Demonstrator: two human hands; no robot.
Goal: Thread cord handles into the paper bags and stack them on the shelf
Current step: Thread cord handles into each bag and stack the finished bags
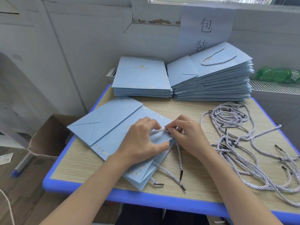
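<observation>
From the head camera, we're over a small wood-grain table [194, 159] with a bright blue rim, pushed up against a pale grey wall. A flat light-blue paper bag [110, 127] lies at an angle in the middle of it. The left hand [139, 142] presses down on the bag, thumb along its open edge, fingers curled at the cord. The right hand [186, 135] pinches a twisted lilac cord handle [178, 153] right at the bag's top edge, and the cord's tipped ends trail toward the near rim. To the right sprawls a loose pile of cords [243, 143]. At the back sit two stacks: unthreaded bags [142, 78] printed with a crown, and beside them a taller stack of finished bags [214, 78] with a handle showing on top. Behind, a paper sign [206, 28] hangs on the wall under a window. A cardboard box [48, 135] stands on the floor at left.
</observation>
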